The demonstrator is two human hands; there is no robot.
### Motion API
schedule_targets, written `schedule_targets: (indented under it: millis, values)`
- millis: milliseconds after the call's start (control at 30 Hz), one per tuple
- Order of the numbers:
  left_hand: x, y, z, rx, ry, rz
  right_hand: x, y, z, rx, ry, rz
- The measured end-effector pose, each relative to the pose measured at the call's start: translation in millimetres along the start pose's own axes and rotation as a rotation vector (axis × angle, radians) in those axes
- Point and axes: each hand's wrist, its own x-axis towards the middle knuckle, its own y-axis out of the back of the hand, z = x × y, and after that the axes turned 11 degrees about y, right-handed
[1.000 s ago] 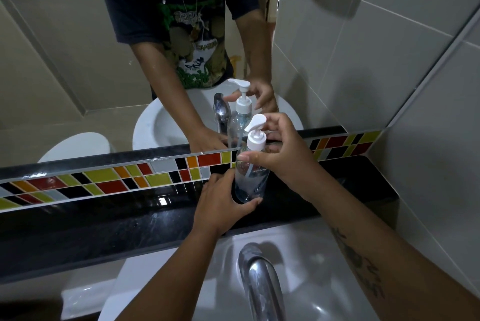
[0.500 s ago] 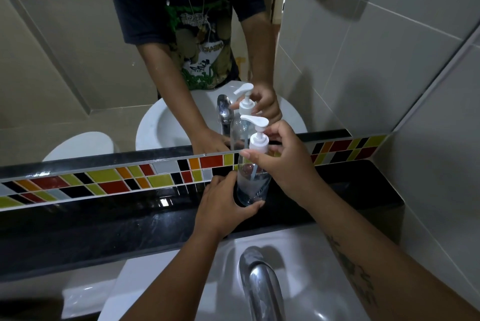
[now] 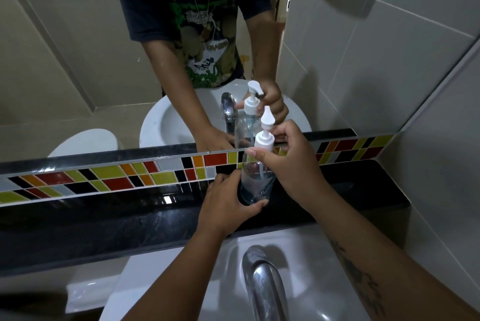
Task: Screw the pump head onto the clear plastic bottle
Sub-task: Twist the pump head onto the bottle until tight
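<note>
The clear plastic bottle (image 3: 255, 181) stands upright on the black shelf (image 3: 104, 217) in front of the mirror, with some clear liquid in its base. My left hand (image 3: 226, 204) wraps around its lower part. The white pump head (image 3: 265, 133) sits on the bottle's neck, its nozzle pointing up and away from me. My right hand (image 3: 291, 162) grips the pump head's collar with thumb and fingers. A dip tube runs down inside the bottle.
A chrome faucet (image 3: 265, 287) rises over the white sink (image 3: 181, 281) just below my arms. A band of coloured tiles (image 3: 104, 178) backs the shelf. The mirror (image 3: 78, 61) reflects a person, the bottle and another basin. Grey tiled wall (image 3: 389, 61) stands at the right.
The pump head's nozzle has swung round from pointing right to pointing away from me as my right hand turns the collar. My left hand stays on the bottle.
</note>
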Motion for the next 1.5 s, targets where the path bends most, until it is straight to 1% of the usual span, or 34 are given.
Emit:
schedule_targets:
  millis: [100,300,367,500,567,633,867,967,1133,1200,1400,1500]
  values:
    - [-0.7,1.0,0.5,-0.008,0.001,-0.005,0.4,3.2,-1.1,0.030,-0.031,-0.022]
    - [-1.0,0.7,0.0,-0.022,0.002,-0.008,-1.9,12.7,-7.2,0.137,-0.039,-0.156]
    - [-0.9,0.6,0.0,-0.020,-0.001,-0.004,-1.0,11.1,-8.0,0.137,-0.040,-0.130]
    - [-1.8,1.7,1.7,-0.008,0.001,-0.005,2.0,0.7,-7.4,0.100,-0.023,0.007]
    - [-2.1,2.0,2.0,-0.013,0.004,-0.005,3.3,-1.7,-8.4,0.085,-0.017,0.032]
    - [-1.6,1.9,1.5,-0.015,0.007,-0.006,3.9,0.4,-7.3,0.085,-0.018,0.010]
    - [-0.5,0.3,-0.8,-0.023,0.011,-0.001,-0.3,11.4,-4.5,0.085,-0.040,-0.152]
    - [0.7,-0.7,-2.1,-0.018,0.008,0.000,0.0,8.8,-5.6,0.132,-0.030,-0.095]
    - [1.3,-0.7,-1.5,-0.009,0.002,0.006,2.0,2.1,-3.0,0.065,0.003,-0.030]
    - [1.1,-0.6,-1.2,-0.008,0.003,0.004,3.7,3.6,-3.7,0.080,-0.003,-0.044]
    - [2.4,-1.7,-3.2,-0.008,0.007,-0.010,3.1,15.0,-6.9,0.174,-0.035,-0.184]
    - [2.3,-2.4,-3.1,-0.007,0.007,-0.009,5.2,13.2,-6.0,0.092,-0.008,-0.154]
